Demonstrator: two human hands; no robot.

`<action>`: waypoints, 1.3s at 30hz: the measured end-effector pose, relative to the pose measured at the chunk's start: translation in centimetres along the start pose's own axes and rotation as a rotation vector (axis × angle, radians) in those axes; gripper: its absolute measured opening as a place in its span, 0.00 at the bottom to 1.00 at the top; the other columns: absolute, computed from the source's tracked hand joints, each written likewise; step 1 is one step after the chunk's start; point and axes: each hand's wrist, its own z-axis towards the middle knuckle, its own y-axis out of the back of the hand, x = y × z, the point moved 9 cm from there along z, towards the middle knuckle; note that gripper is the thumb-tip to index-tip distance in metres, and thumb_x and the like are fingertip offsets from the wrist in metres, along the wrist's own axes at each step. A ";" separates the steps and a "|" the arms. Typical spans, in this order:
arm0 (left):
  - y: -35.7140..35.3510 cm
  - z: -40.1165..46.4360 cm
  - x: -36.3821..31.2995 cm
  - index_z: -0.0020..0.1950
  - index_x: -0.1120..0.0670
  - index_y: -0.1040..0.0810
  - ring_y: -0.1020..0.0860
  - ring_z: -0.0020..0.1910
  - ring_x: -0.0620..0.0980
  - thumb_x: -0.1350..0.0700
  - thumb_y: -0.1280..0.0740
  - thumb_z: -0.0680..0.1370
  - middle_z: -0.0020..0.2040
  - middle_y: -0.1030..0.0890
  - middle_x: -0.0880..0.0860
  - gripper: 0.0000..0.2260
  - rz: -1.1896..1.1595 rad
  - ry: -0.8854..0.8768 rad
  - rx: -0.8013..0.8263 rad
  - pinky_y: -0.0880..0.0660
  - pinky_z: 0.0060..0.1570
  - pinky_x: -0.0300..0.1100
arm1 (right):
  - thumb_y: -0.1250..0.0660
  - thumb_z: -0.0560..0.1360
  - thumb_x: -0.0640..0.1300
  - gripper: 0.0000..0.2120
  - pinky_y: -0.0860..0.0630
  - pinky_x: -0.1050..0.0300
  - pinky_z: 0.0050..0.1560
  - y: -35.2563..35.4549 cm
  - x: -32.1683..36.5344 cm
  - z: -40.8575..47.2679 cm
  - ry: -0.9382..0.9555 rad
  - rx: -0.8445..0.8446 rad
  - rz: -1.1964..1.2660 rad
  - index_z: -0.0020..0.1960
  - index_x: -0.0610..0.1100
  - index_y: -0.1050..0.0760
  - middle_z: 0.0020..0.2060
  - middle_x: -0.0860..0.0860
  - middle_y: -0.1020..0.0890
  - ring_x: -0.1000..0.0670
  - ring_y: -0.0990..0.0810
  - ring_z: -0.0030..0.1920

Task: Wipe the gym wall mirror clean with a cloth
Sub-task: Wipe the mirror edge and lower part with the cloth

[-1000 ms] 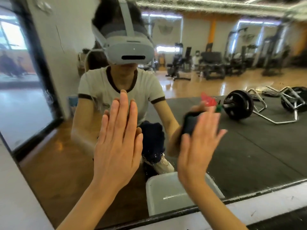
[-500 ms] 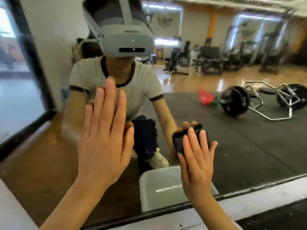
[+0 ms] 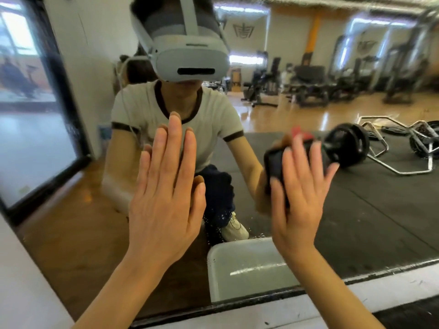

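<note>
This is a gym, seen mostly as a reflection in a large black-framed wall mirror (image 3: pixel 356 222) that reaches almost to the floor. The glass shows a polished wooden floor (image 3: pixel 297 117), black rubber matting (image 3: pixel 380 210), a loaded hex bar with a black weight plate (image 3: pixel 349 144) lying on that matting, and a row of dark exercise machines (image 3: pixel 316 89) and tall racks (image 3: pixel 403 67) along the far wall under strip lighting. A tall window (image 3: pixel 21 67) stands on the left.
</note>
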 end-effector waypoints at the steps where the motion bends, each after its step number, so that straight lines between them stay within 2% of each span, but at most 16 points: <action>1: 0.0 0.0 0.0 0.81 0.61 0.52 0.59 0.82 0.52 0.56 0.39 0.82 0.81 0.55 0.55 0.32 0.001 0.002 0.000 0.59 0.80 0.48 | 0.45 0.86 0.43 0.20 0.57 0.41 0.79 0.0 0.0 1.8 -0.037 -0.052 0.013 0.74 0.35 0.35 0.74 0.47 0.35 0.48 0.47 0.79; 3: 0.0 0.1 0.0 0.81 0.61 0.51 0.59 0.82 0.51 0.56 0.39 0.83 0.81 0.55 0.55 0.32 0.000 0.005 0.005 0.59 0.80 0.48 | 0.46 0.86 0.44 0.21 0.59 0.42 0.79 -0.3 0.4 2.5 -0.100 -0.102 0.022 0.75 0.35 0.37 0.75 0.48 0.38 0.48 0.48 0.79; 6: 0.1 0.2 -0.1 0.81 0.62 0.51 0.59 0.81 0.50 0.56 0.39 0.83 0.81 0.54 0.56 0.31 -0.011 0.007 0.007 0.60 0.80 0.47 | 0.48 0.87 0.46 0.24 0.59 0.43 0.80 -1.4 1.4 -3.6 -0.012 0.045 -0.067 0.81 0.46 0.46 0.81 0.52 0.49 0.49 0.52 0.81; 8: 0.1 0.1 0.0 0.81 0.62 0.50 0.59 0.81 0.50 0.56 0.39 0.83 0.81 0.53 0.56 0.31 -0.024 0.004 0.006 0.60 0.79 0.47 | 0.48 0.87 0.46 0.25 0.59 0.43 0.80 -1.3 1.7 -6.9 0.109 0.144 -0.131 0.82 0.50 0.50 0.82 0.54 0.51 0.49 0.52 0.81; 11: 0.1 0.0 0.0 0.81 0.62 0.50 0.59 0.81 0.51 0.57 0.39 0.83 0.81 0.53 0.57 0.31 -0.031 0.000 0.008 0.59 0.80 0.48 | 0.48 0.87 0.45 0.22 0.60 0.44 0.79 -0.9 1.6 -2.1 0.172 0.128 -0.127 0.80 0.46 0.43 0.81 0.49 0.46 0.49 0.51 0.81; 13: 0.0 0.0 0.0 0.81 0.62 0.51 0.60 0.81 0.50 0.57 0.38 0.83 0.81 0.54 0.56 0.32 -0.031 0.002 0.011 0.59 0.80 0.48 | 0.48 0.86 0.44 0.21 0.60 0.46 0.79 -0.1 0.8 3.7 0.071 0.010 -0.079 0.76 0.38 0.38 0.77 0.41 0.36 0.45 0.48 0.80; 15: 0.0 0.1 0.1 0.81 0.62 0.53 0.60 0.81 0.50 0.57 0.38 0.82 0.81 0.54 0.56 0.33 -0.027 0.010 0.015 0.59 0.80 0.48 | 0.47 0.85 0.43 0.21 0.60 0.45 0.78 0.0 0.5 5.8 0.025 -0.037 -0.043 0.75 0.35 0.35 0.74 0.35 0.33 0.39 0.45 0.78; 17: 0.0 0.1 0.2 0.81 0.61 0.54 0.61 0.81 0.50 0.58 0.38 0.82 0.81 0.53 0.57 0.33 -0.030 0.016 0.020 0.59 0.80 0.48 | 0.49 0.86 0.44 0.20 0.59 0.44 0.79 -0.1 0.0 2.8 0.099 0.039 -0.084 0.76 0.37 0.37 0.76 0.40 0.37 0.44 0.48 0.80; 20: 0.0 0.0 0.2 0.81 0.62 0.54 0.61 0.81 0.49 0.58 0.38 0.82 0.81 0.51 0.60 0.33 -0.039 0.016 0.024 0.59 0.80 0.49 | 0.47 0.87 0.45 0.20 0.57 0.44 0.80 0.4 -1.9 -4.6 0.277 0.256 -0.228 0.77 0.44 0.41 0.82 0.51 0.49 0.48 0.51 0.81; 22: 0.0 0.0 0.1 0.81 0.62 0.53 0.61 0.81 0.50 0.58 0.38 0.82 0.81 0.49 0.63 0.33 -0.044 0.015 0.029 0.59 0.80 0.49 | 0.47 0.87 0.45 0.20 0.57 0.44 0.80 0.6 -2.2 -4.9 0.311 0.287 -0.239 0.77 0.44 0.41 0.81 0.49 0.45 0.49 0.52 0.81; 26: -0.1 0.0 0.2 0.81 0.63 0.50 0.58 0.81 0.51 0.58 0.37 0.82 0.80 0.48 0.65 0.33 -0.055 0.030 0.022 0.58 0.80 0.50 | 0.43 0.85 0.43 0.20 0.58 0.45 0.80 -0.6 1.5 2.0 0.256 0.109 -0.122 0.76 0.41 0.39 0.74 0.44 0.35 0.49 0.50 0.80; 28: -0.1 -0.1 0.2 0.81 0.63 0.50 0.60 0.80 0.50 0.57 0.38 0.83 0.80 0.49 0.65 0.32 -0.054 0.032 0.023 0.57 0.80 0.50 | 0.39 0.84 0.41 0.23 0.58 0.46 0.80 -1.2 2.7 3.8 0.421 0.133 -0.129 0.76 0.41 0.39 0.75 0.45 0.34 0.48 0.46 0.79; 31: 0.0 0.0 0.1 0.81 0.63 0.49 0.61 0.80 0.48 0.56 0.39 0.83 0.79 0.49 0.65 0.31 -0.029 0.028 0.020 0.58 0.80 0.50 | 0.39 0.85 0.42 0.27 0.57 0.47 0.80 0.6 -1.5 3.7 0.633 0.236 -0.204 0.80 0.42 0.44 0.76 0.45 0.36 0.49 0.52 0.81; 34: 0.0 0.0 0.0 0.81 0.63 0.49 0.60 0.81 0.48 0.54 0.40 0.83 0.79 0.49 0.66 0.30 -0.031 0.036 0.012 0.59 0.80 0.49 | 0.45 0.86 0.43 0.24 0.59 0.45 0.80 3.6 -7.5 2.7 0.382 0.241 -0.196 0.81 0.42 0.45 0.78 0.42 0.41 0.50 0.52 0.81; 36: 0.0 0.1 0.0 0.81 0.63 0.49 0.61 0.81 0.48 0.52 0.43 0.84 0.79 0.50 0.65 0.29 -0.029 0.044 0.007 0.59 0.79 0.49 | 0.48 0.86 0.44 0.21 0.62 0.46 0.79 3.5 -7.8 2.1 0.189 0.179 -0.146 0.77 0.38 0.41 0.76 0.40 0.40 0.52 0.55 0.81; 39: 0.1 0.3 0.0 0.79 0.64 0.48 0.62 0.80 0.46 0.51 0.44 0.85 0.78 0.50 0.66 0.28 -0.015 0.045 -0.006 0.60 0.79 0.47 | 0.46 0.86 0.43 0.21 0.62 0.46 0.79 0.4 -1.0 2.1 0.251 0.143 -0.136 0.77 0.39 0.42 0.75 0.42 0.39 0.51 0.56 0.81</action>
